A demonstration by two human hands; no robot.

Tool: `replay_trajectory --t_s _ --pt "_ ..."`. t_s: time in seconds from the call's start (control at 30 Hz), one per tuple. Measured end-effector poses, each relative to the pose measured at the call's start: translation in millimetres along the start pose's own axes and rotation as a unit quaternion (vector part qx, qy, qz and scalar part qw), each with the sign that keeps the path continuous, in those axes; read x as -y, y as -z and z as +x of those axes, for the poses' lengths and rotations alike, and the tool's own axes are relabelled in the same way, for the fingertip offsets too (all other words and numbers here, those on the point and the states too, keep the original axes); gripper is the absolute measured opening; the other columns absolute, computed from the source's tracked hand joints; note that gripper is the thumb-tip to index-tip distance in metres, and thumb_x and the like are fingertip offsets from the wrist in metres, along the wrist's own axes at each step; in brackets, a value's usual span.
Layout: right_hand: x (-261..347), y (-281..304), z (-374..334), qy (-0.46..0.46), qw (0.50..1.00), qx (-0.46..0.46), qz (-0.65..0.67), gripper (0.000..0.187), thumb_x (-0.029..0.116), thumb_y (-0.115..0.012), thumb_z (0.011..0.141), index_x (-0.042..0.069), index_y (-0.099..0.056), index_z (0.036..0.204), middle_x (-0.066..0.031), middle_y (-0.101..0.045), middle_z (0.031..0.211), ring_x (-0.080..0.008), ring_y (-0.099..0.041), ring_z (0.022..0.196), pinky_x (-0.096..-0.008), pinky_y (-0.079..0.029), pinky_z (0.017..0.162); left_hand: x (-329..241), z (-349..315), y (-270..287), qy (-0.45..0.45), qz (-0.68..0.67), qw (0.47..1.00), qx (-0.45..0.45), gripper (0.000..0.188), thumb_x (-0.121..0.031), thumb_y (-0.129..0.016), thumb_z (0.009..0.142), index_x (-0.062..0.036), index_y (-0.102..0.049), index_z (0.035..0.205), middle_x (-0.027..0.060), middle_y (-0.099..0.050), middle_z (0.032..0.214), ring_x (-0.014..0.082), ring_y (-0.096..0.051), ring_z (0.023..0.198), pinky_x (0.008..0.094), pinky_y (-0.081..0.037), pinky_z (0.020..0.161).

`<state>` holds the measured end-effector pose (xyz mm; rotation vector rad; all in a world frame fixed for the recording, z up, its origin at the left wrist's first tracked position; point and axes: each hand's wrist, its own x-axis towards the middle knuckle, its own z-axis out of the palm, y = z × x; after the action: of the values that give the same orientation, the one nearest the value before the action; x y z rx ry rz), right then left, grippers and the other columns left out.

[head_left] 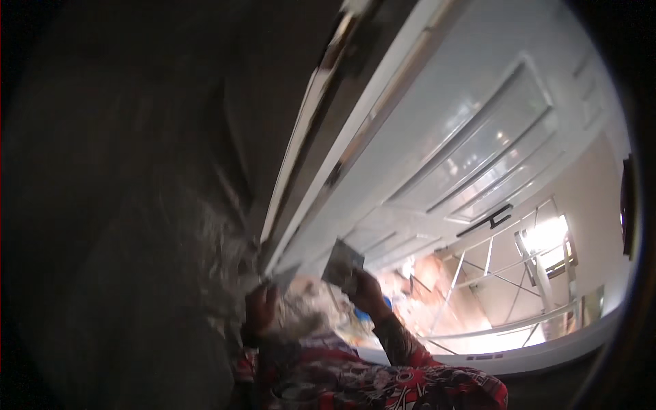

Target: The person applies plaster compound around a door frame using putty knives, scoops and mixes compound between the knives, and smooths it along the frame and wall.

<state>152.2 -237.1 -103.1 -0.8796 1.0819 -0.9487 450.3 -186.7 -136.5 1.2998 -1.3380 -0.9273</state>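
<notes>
My right hand [367,294] is closed on a putty knife [342,262], whose flat grey, roughly rectangular blade points up and to the left. My left hand [261,309] is closed close to the dark wall at left. From its fingers sticks a thin grey blade [284,276], which looks like a second putty knife; its handle is hidden. The dark grey wall [157,205] fills the left side, with a smeared, shiny patch [215,253] beside my left hand. Both blades are apart from each other.
A glossy white panelled door [437,150] with a black handle [492,220] stands on the right, its white frame [362,102] running along the dark wall. Beyond are metal scaffold bars [488,260] and a bright window [547,239]. Below, the floor [311,301] looks littered and blurred.
</notes>
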Motion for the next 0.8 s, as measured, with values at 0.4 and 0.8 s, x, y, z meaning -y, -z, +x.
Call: replay_trajectory --t_s 0.4,0.8 --pt "-8.8 -9.0 -20.5 0.121 0.875 -0.024 -0.467 0.025 0.016 -0.060 0.091 0.003 -0.064 0.113 -0.0111 -0.068 0.108 -0.0226 -0.066 0.098 -0.0382 -0.054 0.084 13.6 -0.1 225.0 -0.222 0.393 0.881 -0.142 0.030 -0.021 -0.055 0.097 -0.0011 -0.063 0.118 0.0177 -0.066 0.106 0.0299 -0.063 0.093 0.0407 -0.050 0.083" --pt "-11.9 -17.5 -1.8 0.162 0.920 -0.052 -0.352 0.019 0.013 -0.071 0.082 0.003 -0.071 0.098 -0.0089 -0.071 0.089 -0.0187 -0.069 0.086 -0.0329 -0.055 0.076 60.4 -34.7 138.0 -0.087 0.170 0.959 -0.210 0.037 -0.033 -0.057 0.097 0.0010 -0.066 0.108 0.0191 -0.066 0.095 0.0319 -0.060 0.083 0.0442 -0.048 0.078"
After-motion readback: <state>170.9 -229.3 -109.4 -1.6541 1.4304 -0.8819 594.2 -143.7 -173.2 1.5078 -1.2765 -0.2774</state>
